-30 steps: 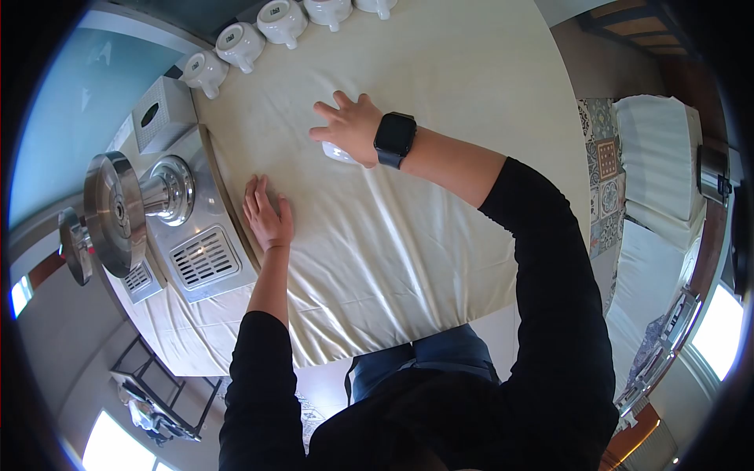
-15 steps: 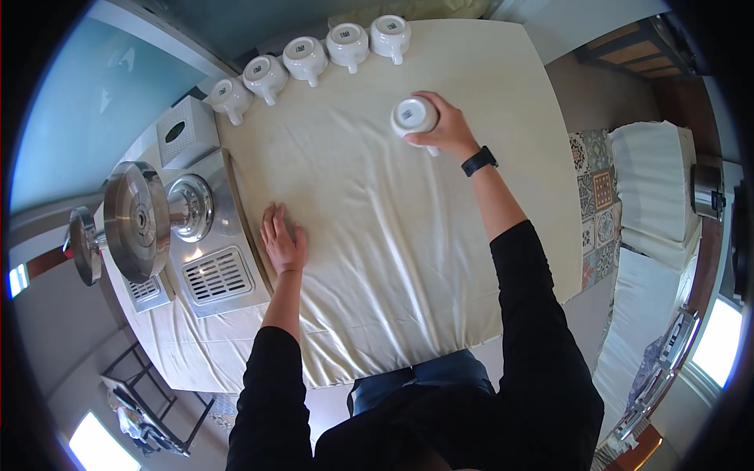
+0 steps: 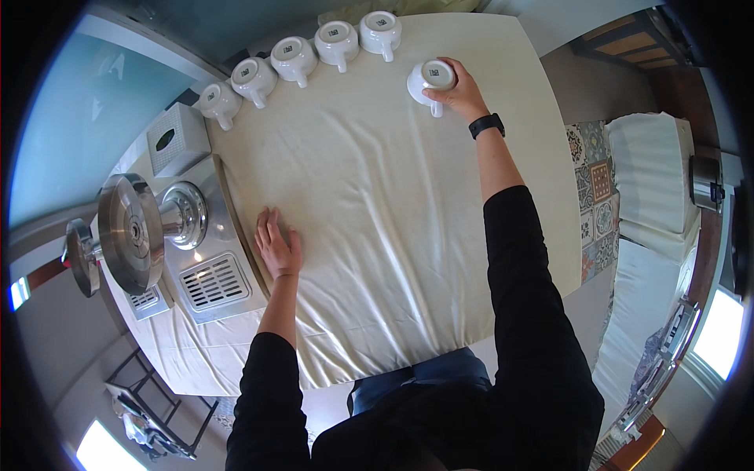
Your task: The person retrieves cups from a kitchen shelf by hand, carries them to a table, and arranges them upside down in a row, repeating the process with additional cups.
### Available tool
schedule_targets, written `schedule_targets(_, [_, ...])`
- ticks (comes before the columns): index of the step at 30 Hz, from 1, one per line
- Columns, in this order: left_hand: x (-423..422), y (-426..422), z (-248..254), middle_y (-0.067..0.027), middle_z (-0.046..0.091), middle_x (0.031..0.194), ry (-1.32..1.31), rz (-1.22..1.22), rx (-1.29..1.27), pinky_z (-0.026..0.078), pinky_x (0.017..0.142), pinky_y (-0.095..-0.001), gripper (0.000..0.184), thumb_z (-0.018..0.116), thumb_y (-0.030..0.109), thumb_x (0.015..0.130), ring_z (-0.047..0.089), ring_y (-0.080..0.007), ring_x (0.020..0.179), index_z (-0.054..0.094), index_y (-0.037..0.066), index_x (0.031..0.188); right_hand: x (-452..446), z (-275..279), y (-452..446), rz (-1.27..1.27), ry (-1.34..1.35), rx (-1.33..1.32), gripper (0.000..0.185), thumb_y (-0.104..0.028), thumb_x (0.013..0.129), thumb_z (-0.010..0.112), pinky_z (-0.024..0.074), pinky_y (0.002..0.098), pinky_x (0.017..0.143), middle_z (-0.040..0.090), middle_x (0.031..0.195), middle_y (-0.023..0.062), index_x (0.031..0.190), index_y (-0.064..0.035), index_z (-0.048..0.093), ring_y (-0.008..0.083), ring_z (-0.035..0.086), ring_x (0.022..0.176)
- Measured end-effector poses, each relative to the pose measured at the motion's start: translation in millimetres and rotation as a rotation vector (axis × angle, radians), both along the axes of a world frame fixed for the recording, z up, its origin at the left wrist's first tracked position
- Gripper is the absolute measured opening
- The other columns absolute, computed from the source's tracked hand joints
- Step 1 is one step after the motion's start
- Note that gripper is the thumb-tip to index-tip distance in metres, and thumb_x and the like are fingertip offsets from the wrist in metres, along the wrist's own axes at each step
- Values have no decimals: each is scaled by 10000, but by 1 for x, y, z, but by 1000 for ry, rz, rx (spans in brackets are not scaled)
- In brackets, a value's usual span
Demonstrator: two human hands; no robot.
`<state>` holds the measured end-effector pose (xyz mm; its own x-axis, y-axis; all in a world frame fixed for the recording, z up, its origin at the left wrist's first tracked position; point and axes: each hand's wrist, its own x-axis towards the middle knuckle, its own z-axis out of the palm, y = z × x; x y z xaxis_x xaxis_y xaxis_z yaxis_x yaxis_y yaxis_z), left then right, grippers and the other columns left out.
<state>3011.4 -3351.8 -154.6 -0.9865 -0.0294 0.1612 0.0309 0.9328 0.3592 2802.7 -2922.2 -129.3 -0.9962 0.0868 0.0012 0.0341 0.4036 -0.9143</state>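
Observation:
A white cup [image 3: 434, 77] is upside down in the grip of my right hand [image 3: 463, 93], its base facing up and its handle pointing toward me. Whether its rim touches the cloth, I cannot tell. To its left along the far edge runs a row of several upturned white cups, the nearest in the row being a cup [image 3: 381, 31] at its right end. My left hand [image 3: 278, 243] lies flat on the cream tablecloth [image 3: 353, 259], fingers spread and holding nothing, just beside the steel dispenser base [image 3: 228, 235].
A steel drinks dispenser [image 3: 133, 231] with a slotted drip tray [image 3: 214, 281] stands on the table's left side. Behind it sits a white tissue box [image 3: 178, 140]. Past the table's right edge are patterned floor tiles [image 3: 601, 196] and a white-draped table [image 3: 652, 173].
My right hand has carried the cup away from me and slightly right, closer to the row's right end. My left hand stays resting on the cloth. The view has shifted slightly.

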Motion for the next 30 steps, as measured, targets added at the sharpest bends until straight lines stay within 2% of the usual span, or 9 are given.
schedule_targets(1, [0,0,1,-144,446,1382,-2,1,1,311,1049,-469,482,547,219,846,396,-330,1291,470,100,1306,1,0,-1,2,-14,-19,827,-269,581,867,460,357,967,559,1242,122,1282,-61,481,243,549,1148])
schedule_targets(7, [0,1,2,-134,440,1390,-11,3,0,306,1056,-470,491,549,213,846,390,-327,1296,463,101,1316,18,9,-28,-152,224,474,855,-230,564,858,451,392,956,508,1181,172,1316,-118,468,312,522,1115])
schedule_targets(10, [1,1,3,-129,434,1396,-23,8,-4,302,1062,-471,494,548,210,848,386,-324,1300,459,102,1322,2,3,-23,-168,266,497,848,-234,562,861,455,397,951,515,1148,184,1315,-139,481,331,522,1107])
schedule_targets(14, [1,1,2,-126,429,1399,-28,10,0,300,1065,-473,498,550,210,847,382,-321,1305,457,102,1324,-42,7,-4,-139,328,546,794,-219,582,851,453,395,968,541,1191,185,1292,-118,510,335,530,1119])
schedule_targets(18, [1,1,3,-126,429,1394,-40,13,4,302,1063,-478,501,550,213,845,381,-324,1304,455,105,1325,-92,13,11,-26,250,612,823,-215,593,846,437,386,995,587,1207,133,1329,-131,487,301,512,1175])
schedule_targets(22, [1,0,2,-132,430,1391,-33,7,7,302,1063,-481,502,546,214,844,383,-325,1302,453,107,1326,-127,12,7,-4,189,771,844,-228,603,849,438,377,1003,569,1236,138,1352,-154,466,302,514,1180])
schedule_targets(30, [1,-1,2,-143,424,1396,-43,4,1,295,1066,-478,509,544,212,842,374,-327,1308,450,103,1330,-140,7,0,-56,151,741,867,-243,603,858,445,379,994,565,1240,145,1367,-163,455,306,523,1169])
